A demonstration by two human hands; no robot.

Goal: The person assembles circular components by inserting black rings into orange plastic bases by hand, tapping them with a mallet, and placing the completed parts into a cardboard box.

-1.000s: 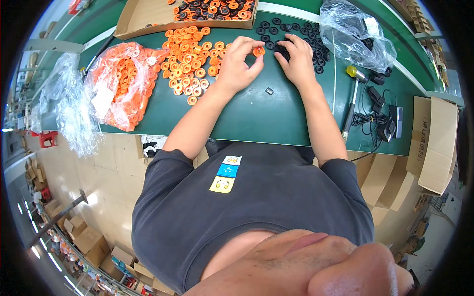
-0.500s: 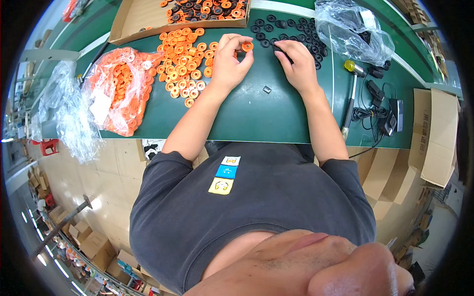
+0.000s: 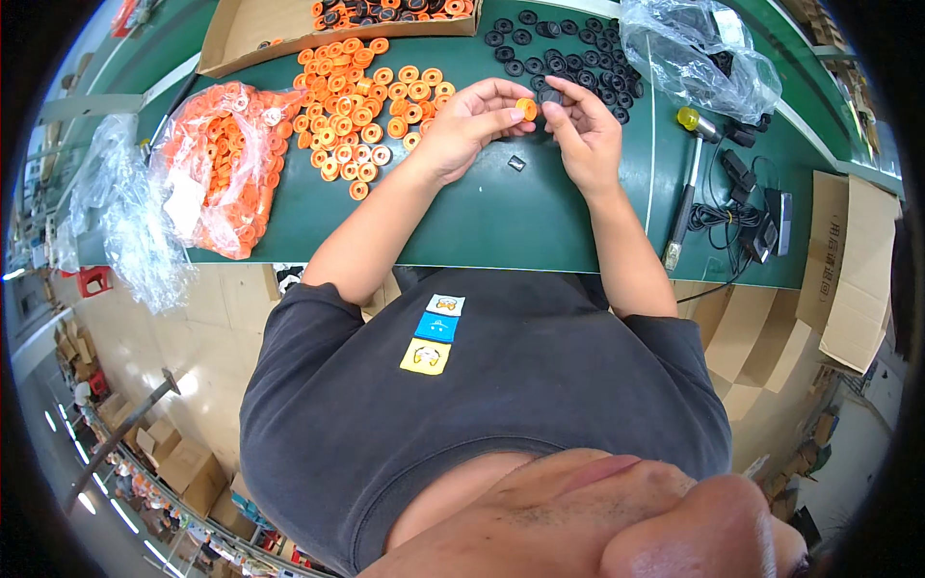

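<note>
Orange ring (image 3: 525,108) sits pinched in the left hand (image 3: 469,128). Right hand (image 3: 585,135) pinches a black ring (image 3: 550,96) just beside it. Both hover above the green tabletop (image 3: 501,217).

Two hands (image 3: 472,125) (image 3: 583,135); two plastic bags (image 3: 217,164) (image 3: 699,53); one cardboard tray (image 3: 252,29).

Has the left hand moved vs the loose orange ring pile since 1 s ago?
Yes. The left hand has lifted off the orange ring pile edge and come toward the person, now holding an orange ring against the right hand.
</note>
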